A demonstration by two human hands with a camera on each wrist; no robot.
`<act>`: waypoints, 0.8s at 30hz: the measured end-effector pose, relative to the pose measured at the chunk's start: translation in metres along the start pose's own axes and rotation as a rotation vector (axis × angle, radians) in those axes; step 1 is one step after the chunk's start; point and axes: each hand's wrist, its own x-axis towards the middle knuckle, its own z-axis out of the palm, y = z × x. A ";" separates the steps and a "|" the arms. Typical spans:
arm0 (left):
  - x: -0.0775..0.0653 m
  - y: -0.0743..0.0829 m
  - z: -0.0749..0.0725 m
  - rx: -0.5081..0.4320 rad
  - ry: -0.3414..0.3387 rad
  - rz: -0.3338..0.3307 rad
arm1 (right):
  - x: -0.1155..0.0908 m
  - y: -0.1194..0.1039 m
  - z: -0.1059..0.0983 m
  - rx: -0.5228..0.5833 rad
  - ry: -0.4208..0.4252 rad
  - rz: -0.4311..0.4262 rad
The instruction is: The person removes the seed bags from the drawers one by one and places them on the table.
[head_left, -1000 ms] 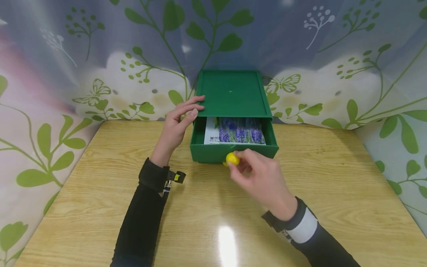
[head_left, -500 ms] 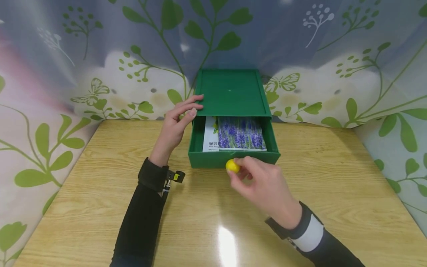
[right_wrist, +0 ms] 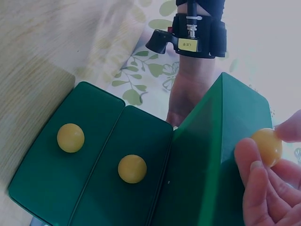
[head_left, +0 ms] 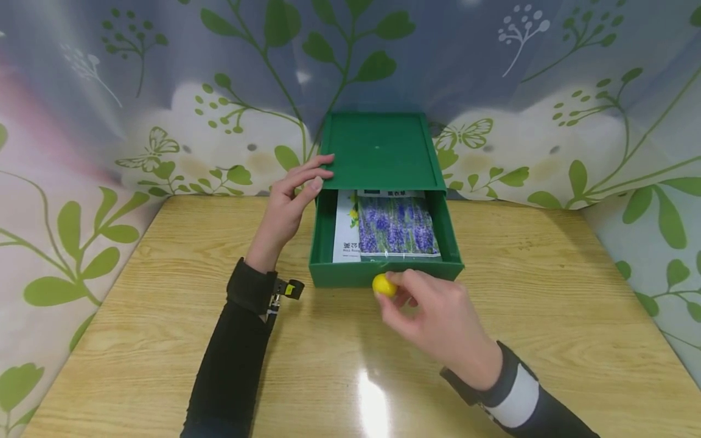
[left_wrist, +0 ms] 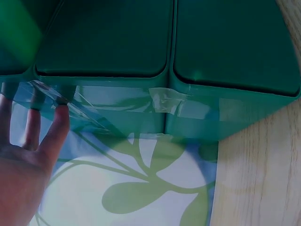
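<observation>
A green drawer cabinet [head_left: 378, 152] stands against the back curtain, its top drawer [head_left: 336, 277] pulled out toward me. My right hand [head_left: 440, 316] pinches the round yellow knob [head_left: 384, 285] on that drawer's front between thumb and fingers. On the cabinet's left side, near the top front edge, my left hand [head_left: 285, 210] rests with its fingers stretched out. The left wrist view shows its fingers [left_wrist: 55, 127] against the cabinet's side wall. Inside the drawer lie a packet with a purple lavender picture [head_left: 395, 225] and a white printed packet [head_left: 345, 234] to its left.
Two lower drawers with yellow knobs [right_wrist: 132, 169] appear shut in the right wrist view. Clear tape [left_wrist: 167, 100] runs along the cabinet's side. A wooden table [head_left: 164, 340] lies beneath, bounded behind and at both sides by leaf-patterned curtains [head_left: 230, 103].
My right hand has drawn the top drawer farther out toward me by its knob, and more of the two packets shows. The left hand stays on the cabinet's side.
</observation>
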 end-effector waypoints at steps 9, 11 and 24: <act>0.000 0.000 0.000 0.005 0.003 0.009 | -0.005 -0.004 0.001 0.017 0.023 -0.021; 0.000 0.000 0.000 0.004 0.002 0.010 | -0.007 -0.004 0.001 0.016 0.032 -0.030; 0.000 0.000 0.000 0.008 -0.001 -0.005 | -0.013 -0.009 -0.001 -0.013 0.063 -0.070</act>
